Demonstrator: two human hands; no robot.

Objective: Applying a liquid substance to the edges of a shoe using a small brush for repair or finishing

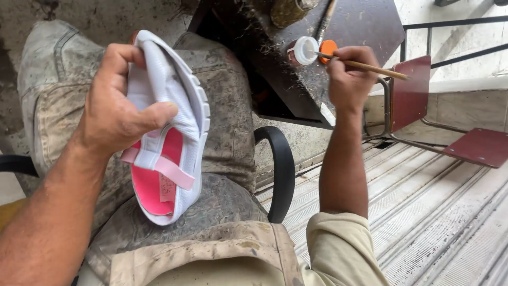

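My left hand (119, 106) grips a small white shoe (172, 137) with a pink insole and a pink strap, holding it on its side over my lap. My right hand (349, 74) holds a thin wooden brush (370, 67) and reaches out to a dark worktable. The brush tip dips into a small white-rimmed pot (302, 51), which stands beside an orange lid (328, 48).
The dark table (365, 26) is smeared and dusty, with another brush and a brown jar at its far edge. A black chair armrest (280, 169) curves at my right side. A dark red metal chair (423, 106) lies on the ribbed metal floor (439, 222) to the right.
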